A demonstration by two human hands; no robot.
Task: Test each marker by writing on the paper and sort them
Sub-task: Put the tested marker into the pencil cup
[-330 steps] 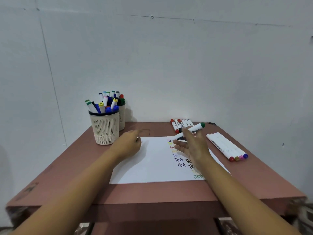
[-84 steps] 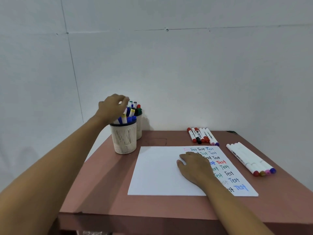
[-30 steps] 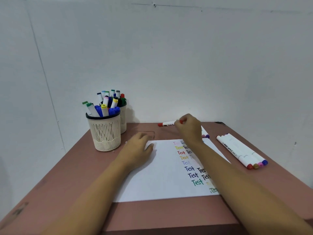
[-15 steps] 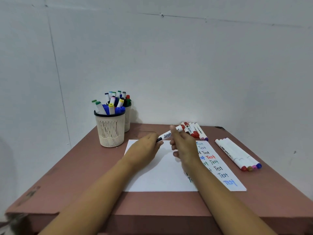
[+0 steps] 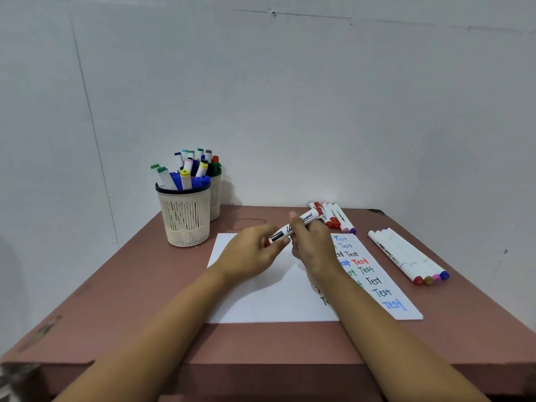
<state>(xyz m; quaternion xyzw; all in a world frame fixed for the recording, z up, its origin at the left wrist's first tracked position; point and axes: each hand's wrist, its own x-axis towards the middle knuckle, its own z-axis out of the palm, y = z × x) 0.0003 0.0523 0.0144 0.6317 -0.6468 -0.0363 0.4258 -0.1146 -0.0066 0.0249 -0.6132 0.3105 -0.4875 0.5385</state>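
Head view: gripping marker (image 5: pixel 293 227) barrel in curled right hand (image 5: pixel 313 250), pinching its red end with left hand (image 5: pixel 252 253), just above paper (image 5: pixel 261 300) on tabletop (image 5: pixel 145 300). Likely uncapping before testing; next calling for pulling straight apart, then writing on blank paper beside "Test" words (image 5: pixel 374 281).

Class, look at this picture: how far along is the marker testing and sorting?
Done: the paper shows many "Test" words; one row of markers lies behind it, another row to its right. In hand: the left hand and right hand hold one marker above the paper. Left: the front cup and back cup hold many markers.
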